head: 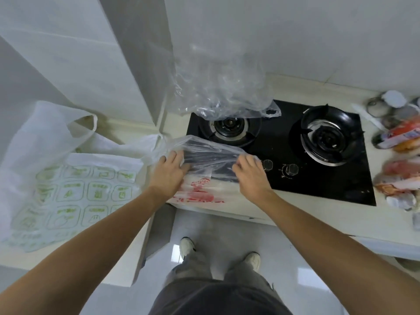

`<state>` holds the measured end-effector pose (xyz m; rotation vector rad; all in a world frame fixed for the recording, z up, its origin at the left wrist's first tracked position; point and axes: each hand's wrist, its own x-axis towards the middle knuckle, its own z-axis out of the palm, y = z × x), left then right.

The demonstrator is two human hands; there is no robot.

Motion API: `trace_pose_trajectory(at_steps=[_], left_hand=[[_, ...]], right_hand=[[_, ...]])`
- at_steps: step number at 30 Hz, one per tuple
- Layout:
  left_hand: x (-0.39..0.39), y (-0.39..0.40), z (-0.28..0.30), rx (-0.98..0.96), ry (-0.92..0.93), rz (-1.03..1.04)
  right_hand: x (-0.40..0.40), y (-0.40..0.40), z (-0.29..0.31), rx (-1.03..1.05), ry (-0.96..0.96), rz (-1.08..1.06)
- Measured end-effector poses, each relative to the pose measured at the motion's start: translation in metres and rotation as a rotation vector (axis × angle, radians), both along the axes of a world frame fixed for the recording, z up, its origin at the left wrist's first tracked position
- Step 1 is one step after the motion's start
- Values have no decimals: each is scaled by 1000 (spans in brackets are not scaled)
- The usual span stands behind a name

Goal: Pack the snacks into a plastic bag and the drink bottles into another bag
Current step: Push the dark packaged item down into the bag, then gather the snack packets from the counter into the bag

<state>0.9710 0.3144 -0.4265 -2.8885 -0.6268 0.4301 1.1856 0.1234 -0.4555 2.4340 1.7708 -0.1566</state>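
A clear plastic bag with red print (204,178) lies across the counter edge and the stove's left front. My left hand (169,171) grips its left side and my right hand (248,172) pinches its right side, spreading the top apart. A white bag with green print (68,178) lies flat on the counter to the left. Snack packets (400,176) in orange and red wrappers and a bottle (395,135) lie blurred at the far right edge.
A black two-burner gas stove (318,173) fills the counter's middle, with knobs (288,170) just right of my right hand. Crumpled clear plastic (218,87) hangs above the left burner. Jar lids (393,98) sit at the back right. Below are floor and my shoes.
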Motion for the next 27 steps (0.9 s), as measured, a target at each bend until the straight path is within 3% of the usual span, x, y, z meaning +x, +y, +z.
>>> trace_pose_trajectory(at_steps=[4, 8, 15, 22, 27], left_hand=[[0, 8, -13, -69, -15, -179], [0, 25, -25, -124, 120, -44], [6, 37, -31, -120, 155, 20], [16, 22, 3, -116, -17, -153], [33, -1, 28, -162, -141, -176]], right_hand=[[0, 9, -4, -56, 46, 18], [5, 16, -9, -238, 112, -65], [8, 21, -10, -289, 182, -106], [-10, 13, 20, -97, 202, -68], [-13, -15, 39, 74, 246, -154]])
